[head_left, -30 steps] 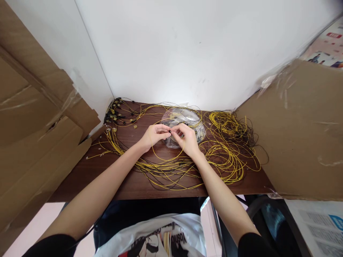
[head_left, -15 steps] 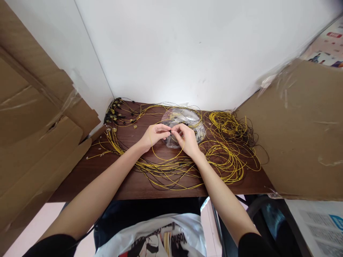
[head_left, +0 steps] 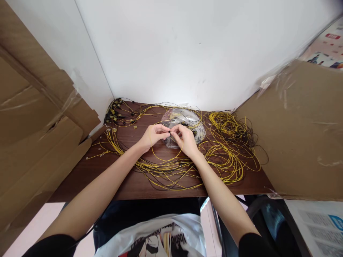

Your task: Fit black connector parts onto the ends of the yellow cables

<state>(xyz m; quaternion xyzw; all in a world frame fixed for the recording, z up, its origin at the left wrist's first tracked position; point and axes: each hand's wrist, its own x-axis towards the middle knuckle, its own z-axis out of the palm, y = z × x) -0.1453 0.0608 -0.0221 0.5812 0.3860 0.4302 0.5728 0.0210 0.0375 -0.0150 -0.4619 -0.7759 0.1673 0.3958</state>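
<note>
Over a brown worktop (head_left: 160, 193), the left hand (head_left: 152, 137) and right hand (head_left: 187, 139) meet, fingers pinching one tiny dark part (head_left: 169, 132). Yellow wire (head_left: 164, 159) loops at six o'clock; a clear bag (head_left: 184, 113) lies toward one o'clock. This seems delicate fingertip work, next calling for steady pinching.

My feed is too coarse to identify the tiny black piece (head_left: 169, 132) over the plastic bag (head_left: 186, 115), and crops the cardboard panel (head_left: 302, 128) to the bag's right.

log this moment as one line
left hand: pinching small black part | right hand: pinching same part | yellow wire: loops below hands | plastic bag: behind hands
</note>
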